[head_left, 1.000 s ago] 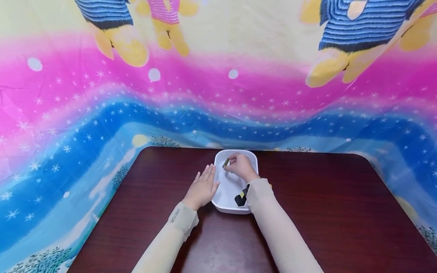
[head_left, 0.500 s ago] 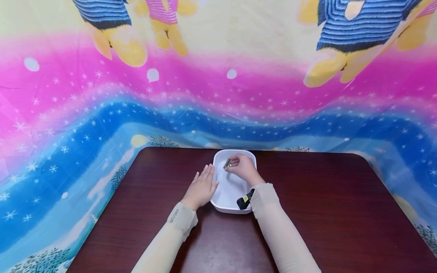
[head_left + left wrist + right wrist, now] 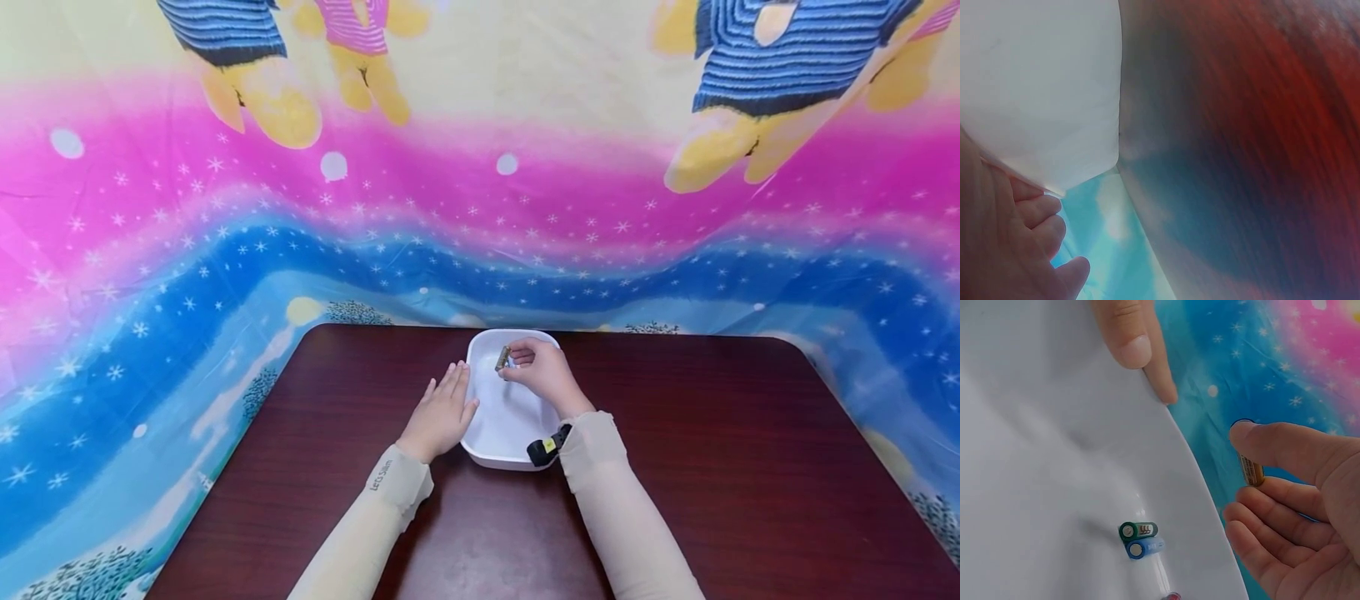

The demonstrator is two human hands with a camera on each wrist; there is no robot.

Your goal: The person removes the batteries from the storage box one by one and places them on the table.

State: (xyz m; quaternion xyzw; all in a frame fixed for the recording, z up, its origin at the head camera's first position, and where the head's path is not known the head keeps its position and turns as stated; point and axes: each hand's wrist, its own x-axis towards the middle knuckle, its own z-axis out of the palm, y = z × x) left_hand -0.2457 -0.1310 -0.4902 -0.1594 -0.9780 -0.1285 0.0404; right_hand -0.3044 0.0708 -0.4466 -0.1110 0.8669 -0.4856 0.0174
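A white tray (image 3: 498, 421) stands at the far side of the table. My left hand (image 3: 438, 417) rests against its left rim, fingers extended; the left wrist view shows the fingers (image 3: 1047, 225) beside the tray's white wall (image 3: 1054, 94). Over the tray, my right hand (image 3: 546, 375) pinches a gold-brown battery (image 3: 502, 358) between thumb and fingers. The right wrist view shows this battery (image 3: 1252, 469) upright in the pinch. Below, a green battery (image 3: 1142, 530) and a blue battery (image 3: 1145, 547) lie side by side inside the tray. Something red (image 3: 1174, 596) is cut off at the frame's bottom.
The dark red-brown wooden table (image 3: 750, 467) extends on both sides of the tray. A patterned cloth (image 3: 420, 208) hangs behind its far edge. A black wrist strap with a yellow mark (image 3: 549, 446) on the right arm overlaps the tray's near right corner.
My right hand and forearm have shifted slightly right and toward me, with the battery still pinched. The left hand has kept its place at the tray's rim.
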